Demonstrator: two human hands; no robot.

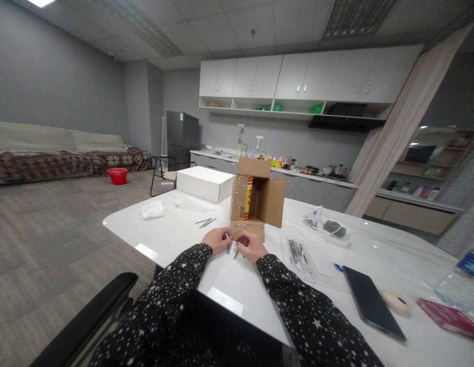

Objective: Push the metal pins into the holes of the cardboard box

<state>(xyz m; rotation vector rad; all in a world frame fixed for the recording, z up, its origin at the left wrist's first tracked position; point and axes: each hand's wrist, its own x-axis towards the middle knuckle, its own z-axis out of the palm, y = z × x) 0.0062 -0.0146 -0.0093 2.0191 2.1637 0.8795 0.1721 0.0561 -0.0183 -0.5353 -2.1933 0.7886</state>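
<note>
Both hands, left [218, 239] and right [251, 245], pinching small grey metal pins [230, 248] at frame centre, before open brown cardboard box [256, 201]. Risk: pins rolling off glossy white desk [176, 234] if dropped.

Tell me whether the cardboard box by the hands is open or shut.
Open: the cardboard box lies on its side, flaps spread, showing its inside.

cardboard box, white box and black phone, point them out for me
cardboard box [275, 201], head view, on its right-hand flap
white box [204, 179], head view, on the flat lid
black phone [369, 300], head view, on the middle of the dark screen
</note>
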